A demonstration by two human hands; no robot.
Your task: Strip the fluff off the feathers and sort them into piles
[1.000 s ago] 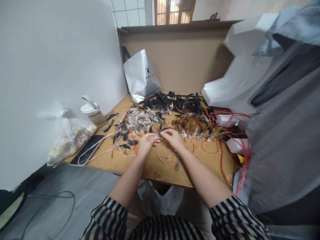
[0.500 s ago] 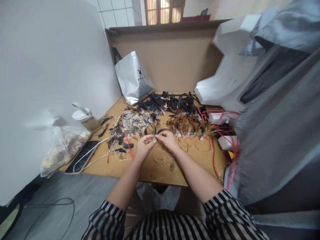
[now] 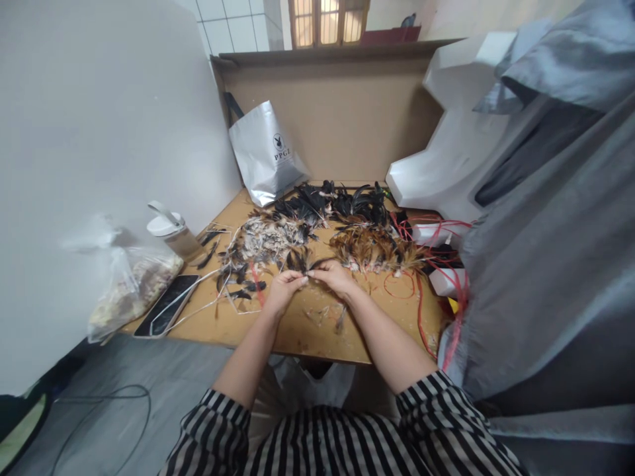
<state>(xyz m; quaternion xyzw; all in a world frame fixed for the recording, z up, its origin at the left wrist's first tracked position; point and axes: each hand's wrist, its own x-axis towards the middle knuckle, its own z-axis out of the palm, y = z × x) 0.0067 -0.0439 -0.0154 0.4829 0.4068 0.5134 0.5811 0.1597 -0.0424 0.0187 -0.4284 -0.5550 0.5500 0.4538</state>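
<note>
black-and-pale-grey striped top (image 3: 322,441), lengthwise stripes down the front, loose matching sleeves (image 3: 454,420) ending around the elbows, striped cuff bands (image 3: 227,402), bare forearms (image 3: 249,360)

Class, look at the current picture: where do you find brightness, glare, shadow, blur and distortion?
Head view: the window is brightest; head view: a pale sheen on the silver bag; head view: soft shadow on the cardboard, towards its right end; head view: fine detail in the held feathers is soft; head view: gray cloth looks stretched towards the edge.
</note>
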